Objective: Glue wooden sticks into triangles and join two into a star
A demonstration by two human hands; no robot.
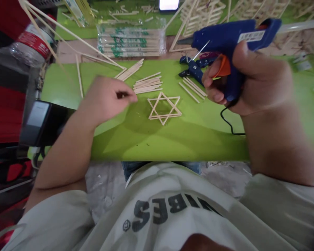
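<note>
My right hand grips a blue hot glue gun with an orange trigger, raised over the table and its nozzle pointing left. A finger rests at the trigger. My left hand is closed, thumb and fingers curled together; whatever they may hold cannot be made out. Just right of it, apart from the fingertips, a six-pointed star of thin wooden sticks lies flat on the green table. Behind the star is a bunch of loose wooden sticks, with several more sticks to its right.
Blue-handled pliers lie behind the right-hand sticks. Plastic-wrapped stick packs sit farther back. A large stick frame leans at left near a red-labelled bottle. Lattice stick structures stand at the back. A black cord hangs below the glue gun.
</note>
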